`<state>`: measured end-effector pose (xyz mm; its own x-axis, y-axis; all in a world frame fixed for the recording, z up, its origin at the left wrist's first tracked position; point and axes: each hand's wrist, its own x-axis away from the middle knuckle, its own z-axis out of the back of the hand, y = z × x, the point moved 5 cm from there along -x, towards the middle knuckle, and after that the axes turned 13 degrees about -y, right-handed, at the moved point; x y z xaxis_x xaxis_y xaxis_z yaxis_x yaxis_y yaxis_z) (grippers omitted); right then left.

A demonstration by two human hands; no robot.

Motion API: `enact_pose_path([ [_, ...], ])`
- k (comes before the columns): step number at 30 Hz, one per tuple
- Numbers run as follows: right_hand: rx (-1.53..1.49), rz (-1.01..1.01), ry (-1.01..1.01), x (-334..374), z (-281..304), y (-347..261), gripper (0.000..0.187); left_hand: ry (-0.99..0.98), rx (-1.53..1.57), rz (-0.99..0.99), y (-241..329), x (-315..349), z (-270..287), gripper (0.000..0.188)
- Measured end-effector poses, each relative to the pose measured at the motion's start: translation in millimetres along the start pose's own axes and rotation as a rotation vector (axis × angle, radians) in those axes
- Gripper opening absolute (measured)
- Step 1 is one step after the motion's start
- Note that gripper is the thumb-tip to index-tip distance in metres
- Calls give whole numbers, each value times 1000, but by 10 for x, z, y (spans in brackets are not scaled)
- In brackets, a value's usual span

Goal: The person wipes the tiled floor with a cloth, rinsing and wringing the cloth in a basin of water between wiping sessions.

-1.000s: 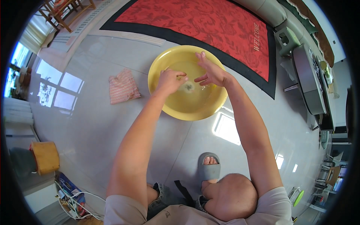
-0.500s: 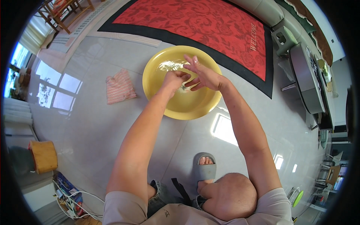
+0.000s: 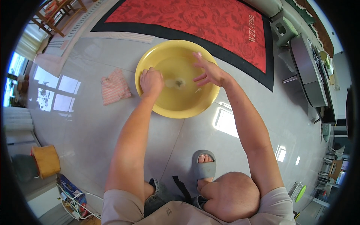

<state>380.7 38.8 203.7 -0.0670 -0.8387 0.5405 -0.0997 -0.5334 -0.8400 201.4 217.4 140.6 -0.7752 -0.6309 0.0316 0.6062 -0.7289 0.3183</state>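
Observation:
On the floor in front of me stands a round yellow basin [image 3: 176, 112] holding water. My left hand [image 3: 152, 80] is over its left side, close to the inner wall, with the fingers curled in; whatever they may hold is hidden. Across from it, my right hand [image 3: 210, 73] hovers by the right rim, fingers spread and nothing between them. A small pale patch with a dark centre [image 3: 179, 83] shows in the middle of the basin; I cannot tell whether it floats or lies on the bottom. Left of the basin rests a folded pink-and-white cloth [image 3: 114, 87].
Beyond the basin lies a red mat [image 3: 187, 18] with a black border. A grey stool [image 3: 283, 35] and a dark table [image 3: 307, 77] stand to the right. Cables [image 3: 77, 202] and a yellow-brown box-like thing [image 3: 45, 161] are at the lower left. My slippered foot [image 3: 205, 165] is nearer me.
My hands have parted: the left moved left toward the basin's wall, the right shifted slightly right. The pale patch, earlier partly covered by my hands, now shows fully.

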Motion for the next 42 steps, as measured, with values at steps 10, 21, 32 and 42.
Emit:
enact_pose_path([
  [10,148,-156,245,-26,36,11,85,-372,-451,-180,-35,154,-383,18],
  [21,1228,-58,-208,-348,-103,209,50,-616,-433,-265,290,211,153,46],
  [32,-146,66,16,69,-81,-188,90,-320,133,-282,177,141,486,42],
  [42,230,-17,303,-69,165,206,71,-388,103,-164,43,360,360,37],
])
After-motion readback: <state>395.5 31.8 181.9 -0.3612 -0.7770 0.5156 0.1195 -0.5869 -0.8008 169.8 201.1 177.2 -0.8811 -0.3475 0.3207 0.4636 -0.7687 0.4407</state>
